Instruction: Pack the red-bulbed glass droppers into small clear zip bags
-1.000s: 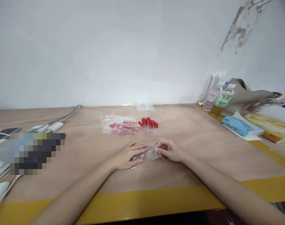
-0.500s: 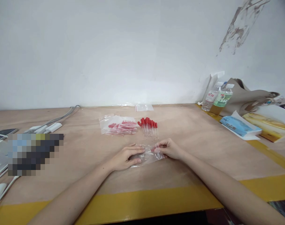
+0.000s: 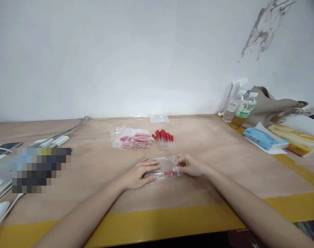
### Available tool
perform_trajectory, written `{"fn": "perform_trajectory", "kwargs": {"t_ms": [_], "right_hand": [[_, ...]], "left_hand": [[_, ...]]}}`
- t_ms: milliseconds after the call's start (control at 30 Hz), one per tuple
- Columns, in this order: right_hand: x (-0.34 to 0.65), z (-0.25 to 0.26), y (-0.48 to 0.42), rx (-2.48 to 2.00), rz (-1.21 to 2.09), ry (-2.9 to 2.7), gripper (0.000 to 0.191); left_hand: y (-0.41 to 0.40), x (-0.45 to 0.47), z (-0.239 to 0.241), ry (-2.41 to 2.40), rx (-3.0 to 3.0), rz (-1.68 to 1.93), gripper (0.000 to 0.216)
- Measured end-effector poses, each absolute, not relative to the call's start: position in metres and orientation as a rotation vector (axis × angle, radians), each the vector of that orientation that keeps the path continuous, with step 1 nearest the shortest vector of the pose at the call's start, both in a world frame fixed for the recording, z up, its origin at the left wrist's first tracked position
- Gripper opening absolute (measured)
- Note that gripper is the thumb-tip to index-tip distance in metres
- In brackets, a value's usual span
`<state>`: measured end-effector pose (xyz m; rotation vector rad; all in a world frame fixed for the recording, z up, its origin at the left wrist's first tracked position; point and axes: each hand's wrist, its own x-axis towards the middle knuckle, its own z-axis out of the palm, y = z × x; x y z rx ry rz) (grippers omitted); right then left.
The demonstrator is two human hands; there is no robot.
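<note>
Left hand (image 3: 138, 174) rests with fingers extended on a bag (image 3: 162, 162); right hand (image 3: 191, 165) pinches its right end. The bag, red-topped dropper (image 3: 168, 172) inside, lies on a brown table (image 3: 94, 165) edged with yellow tape (image 3: 157, 224), before a white wall (image 3: 120, 58) with a peeled patch (image 3: 263, 35)

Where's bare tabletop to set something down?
Left: between the grey cable and the bagged droppers. Right: between the loose droppers and the blue packet. Crowded: where left hand and right hand touch the clear bag, and by the bottles.
</note>
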<state>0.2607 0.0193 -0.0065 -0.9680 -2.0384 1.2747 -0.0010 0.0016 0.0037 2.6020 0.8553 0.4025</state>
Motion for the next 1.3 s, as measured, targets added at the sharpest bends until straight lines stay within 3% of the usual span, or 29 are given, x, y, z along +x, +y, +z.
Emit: {"fn": "perform_trajectory", "kwargs": {"t_ms": [133, 267, 467, 533, 767, 1067, 1233, 1300], "right_hand": [[0.272, -0.002, 0.033, -1.276, 1.211, -1.912, 0.030], [0.278, -0.003, 0.064, -1.515, 0.886, -1.662, 0.026], [0.255, -0.007, 0.113, -1.759, 0.776, -1.521, 0.072], [0.245, -0.006, 0.122, -1.804, 0.774, -1.520, 0.078], [0.241, -0.001, 0.127, -1.824, 0.854, -1.547, 0.046], [0.263, -0.011, 0.117, -1.792, 0.783, -1.502, 0.055], [0.262, -0.013, 0.114, -1.779, 0.521, -1.639, 0.074], [0.256, -0.013, 0.115, -1.775, 0.548, -1.664, 0.065]], "left_hand": [[0.002, -0.001, 0.004, 0.845, 2.617, 0.368, 0.041], [0.002, -0.002, 0.004, 0.813, 2.651, 0.368, 0.042], [0.003, -0.004, -0.001, 0.843, 2.662, 0.404, 0.043], [0.003, -0.004, -0.001, 0.856, 2.661, 0.390, 0.044], [0.003, -0.004, -0.001, 0.878, 2.654, 0.390, 0.044], [0.001, -0.003, 0.002, 0.897, 2.657, 0.378, 0.044], [0.001, -0.003, 0.002, 0.907, 2.662, 0.373, 0.044], [0.001, -0.003, 0.001, 0.905, 2.663, 0.371, 0.044]]}}
